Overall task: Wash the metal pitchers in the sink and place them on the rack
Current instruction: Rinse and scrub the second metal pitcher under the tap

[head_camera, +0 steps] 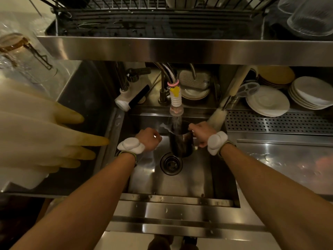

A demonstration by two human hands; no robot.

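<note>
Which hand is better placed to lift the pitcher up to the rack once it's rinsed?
Right, probably: the right hand already grips the metal pitcher under the faucet; the left hand is off it.

Dim, warm yellowish light throughout. Glare streaks the steel shelf edge (pixel 180 49) and the wet bench (pixel 281 165) at right. The sink (pixel 180 181) is in shadow. Rubber gloves (pixel 36 138) at left are blurred, out of focus. Straight edges bow near the frame borders.

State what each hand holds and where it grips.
Right hand grips the metal pitcher at its handle side; left hand is closed, holding nothing visible.
</note>
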